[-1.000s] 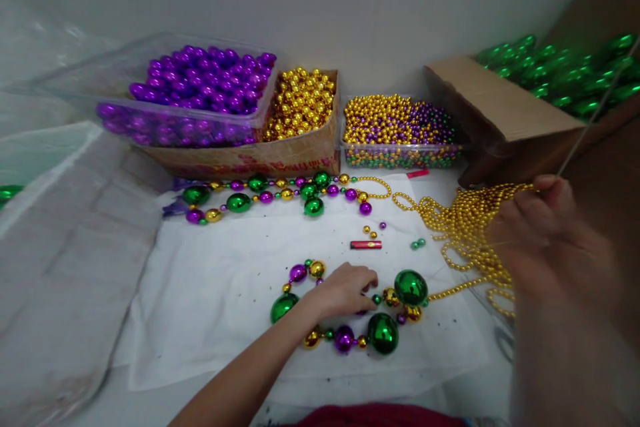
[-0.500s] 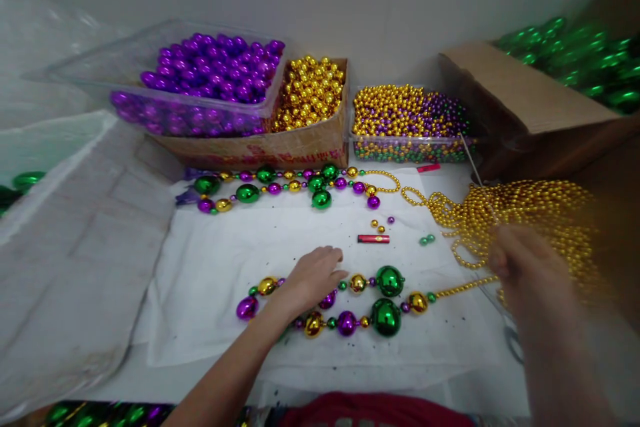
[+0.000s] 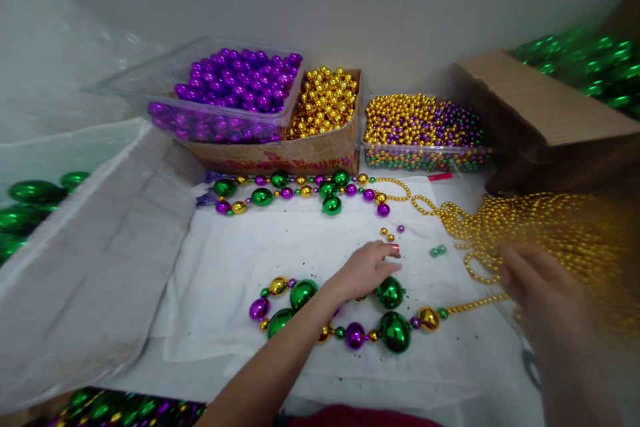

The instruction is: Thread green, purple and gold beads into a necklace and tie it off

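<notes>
My left hand (image 3: 367, 270) reaches across a white cloth (image 3: 260, 247), and its fingers close over a small red lighter (image 3: 397, 248), of which only the tip shows. Just below the hand lies a necklace of big green, purple and gold balls (image 3: 395, 330). A thin gold bead strand (image 3: 475, 305) trails from the necklace to the right. My right hand (image 3: 540, 287) is smeared by motion and hovers over a heap of gold bead strands (image 3: 550, 227). Its fingers cannot be made out.
At the back stand a clear tub of purple balls (image 3: 235, 77), a cardboard box of gold balls (image 3: 325, 100), a tub of small mixed beads (image 3: 420, 123) and a box of green balls (image 3: 590, 67). Another necklace (image 3: 300, 190) lies ahead. Loose green beads (image 3: 436, 251) lie nearby.
My left hand left the necklace and moved up and right onto the red lighter. My right hand dropped lower over the gold strands. The thin wire it held is gone from view.
</notes>
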`<state>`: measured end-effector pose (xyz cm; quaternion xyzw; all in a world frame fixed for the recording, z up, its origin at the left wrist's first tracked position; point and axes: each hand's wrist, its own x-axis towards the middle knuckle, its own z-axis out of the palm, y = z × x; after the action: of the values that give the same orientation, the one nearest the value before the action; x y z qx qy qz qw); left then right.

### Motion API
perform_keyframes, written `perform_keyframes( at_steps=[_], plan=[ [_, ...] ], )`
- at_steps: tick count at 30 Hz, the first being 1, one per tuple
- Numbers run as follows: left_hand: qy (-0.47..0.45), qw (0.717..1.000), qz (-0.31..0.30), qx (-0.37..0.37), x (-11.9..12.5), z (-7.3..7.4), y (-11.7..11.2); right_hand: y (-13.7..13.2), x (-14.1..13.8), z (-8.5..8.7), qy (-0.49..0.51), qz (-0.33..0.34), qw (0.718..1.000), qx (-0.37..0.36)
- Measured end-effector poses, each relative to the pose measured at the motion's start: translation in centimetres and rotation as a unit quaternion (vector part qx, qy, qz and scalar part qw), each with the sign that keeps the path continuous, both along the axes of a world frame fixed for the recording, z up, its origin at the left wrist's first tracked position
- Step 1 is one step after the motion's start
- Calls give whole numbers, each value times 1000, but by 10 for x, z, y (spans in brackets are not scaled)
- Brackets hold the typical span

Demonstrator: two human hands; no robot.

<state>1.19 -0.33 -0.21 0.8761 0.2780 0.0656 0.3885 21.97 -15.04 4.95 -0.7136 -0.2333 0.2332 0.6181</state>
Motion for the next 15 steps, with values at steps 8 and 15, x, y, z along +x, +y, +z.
perform_keyframes(
  at_steps=[8, 15],
  plan=[
    [11, 995, 102, 8, 45, -36, 50, 3, -6, -28, -158, 40, 984, -77],
    [-174, 896, 225, -342, 26, -14, 37, 6, -6, -23, -96, -35, 995, -14]
  ],
)
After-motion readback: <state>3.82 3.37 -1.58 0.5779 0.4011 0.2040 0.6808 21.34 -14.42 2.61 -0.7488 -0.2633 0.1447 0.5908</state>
